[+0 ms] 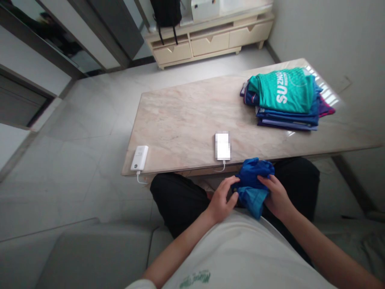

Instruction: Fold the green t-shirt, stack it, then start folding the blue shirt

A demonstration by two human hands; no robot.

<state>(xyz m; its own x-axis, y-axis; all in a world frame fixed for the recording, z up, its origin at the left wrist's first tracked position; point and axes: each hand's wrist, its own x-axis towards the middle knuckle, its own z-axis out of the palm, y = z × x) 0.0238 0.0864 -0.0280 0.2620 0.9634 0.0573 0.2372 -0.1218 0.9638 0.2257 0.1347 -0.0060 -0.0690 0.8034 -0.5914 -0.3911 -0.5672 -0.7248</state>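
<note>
A crumpled blue garment (252, 178), darker on top and lighter blue below, is bunched over my lap at the table's near edge. Its exact kind cannot be made out. My right hand (277, 196) grips its right side, thumb on top and the other fingers partly hidden behind the fabric. At its left side, my left hand (221, 199) has thumb and fingers apart, with the fingertips touching the edge of the cloth.
On the marble-look table (180, 120) lie a stack of folded clothes (284, 96) topped by a green shirt, a phone (222, 146) with a cable, and a white power bank (139, 158). Beyond stands a low cabinet (210, 42) with a black backpack (167, 14).
</note>
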